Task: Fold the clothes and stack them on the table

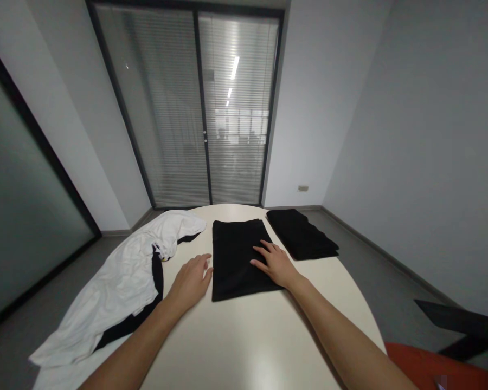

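A black cloth point(236, 260), folded into a flat rectangle, lies in the middle of the table. My right hand point(275, 264) rests on its right side with the fingers spread. Just off the cloth's left edge is my left hand point(192, 279), its fingers extended and slightly bent, holding nothing. To the right lies a second folded black cloth point(303, 235). A crumpled white cloth point(126, 281) is heaped along the left side, with black fabric point(130, 322) showing from under it.
The pale round table point(248, 338) has a curved edge on the far and right sides. A red seat point(423, 365) and a black chair part point(463, 322) stand at the lower right. Glass doors with blinds point(236, 151) are beyond the table.
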`<state>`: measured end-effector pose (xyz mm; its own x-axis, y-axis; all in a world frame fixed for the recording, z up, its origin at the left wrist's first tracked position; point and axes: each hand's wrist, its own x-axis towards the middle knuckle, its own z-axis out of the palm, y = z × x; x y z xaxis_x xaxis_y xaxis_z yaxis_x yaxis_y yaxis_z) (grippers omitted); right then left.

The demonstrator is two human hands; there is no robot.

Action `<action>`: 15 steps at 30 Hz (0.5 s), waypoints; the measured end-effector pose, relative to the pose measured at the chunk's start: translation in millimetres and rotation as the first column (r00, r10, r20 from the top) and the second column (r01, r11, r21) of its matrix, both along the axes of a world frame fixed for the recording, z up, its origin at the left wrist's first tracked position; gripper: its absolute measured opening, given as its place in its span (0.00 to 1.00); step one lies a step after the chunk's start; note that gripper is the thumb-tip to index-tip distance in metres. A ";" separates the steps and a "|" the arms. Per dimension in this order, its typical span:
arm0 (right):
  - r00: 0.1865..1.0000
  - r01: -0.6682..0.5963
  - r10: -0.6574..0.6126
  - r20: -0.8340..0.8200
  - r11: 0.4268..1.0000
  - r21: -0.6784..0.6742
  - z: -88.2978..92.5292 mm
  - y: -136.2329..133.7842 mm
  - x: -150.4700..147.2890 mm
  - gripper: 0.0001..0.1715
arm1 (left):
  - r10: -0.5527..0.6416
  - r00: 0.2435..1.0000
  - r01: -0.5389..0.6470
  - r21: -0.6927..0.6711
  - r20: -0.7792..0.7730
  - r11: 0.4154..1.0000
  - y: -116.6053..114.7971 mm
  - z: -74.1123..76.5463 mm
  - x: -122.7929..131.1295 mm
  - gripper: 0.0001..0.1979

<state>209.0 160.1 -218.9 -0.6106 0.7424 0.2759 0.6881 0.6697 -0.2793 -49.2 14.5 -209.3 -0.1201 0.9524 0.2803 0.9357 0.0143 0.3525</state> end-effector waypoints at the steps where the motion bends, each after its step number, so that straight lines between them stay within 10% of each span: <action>1: 1.000 0.025 -0.025 -0.012 1.000 0.003 -1.6 2.2 0.4 0.34 | 0.018 0.999 -0.017 -0.034 0.041 0.999 0.4 1.1 0.2 0.18; 15: 0.998 0.049 -0.050 -0.028 0.997 -0.056 -11.8 11.7 9.5 0.34 | -0.107 0.742 0.151 -0.010 0.662 0.988 8.4 -11.5 10.5 0.19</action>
<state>218.5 171.8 -230.7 -0.5649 0.7860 0.2509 0.7110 0.6181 -0.3353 -38.7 22.9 -220.8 -0.1282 0.9843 0.1213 0.4662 -0.0481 0.8834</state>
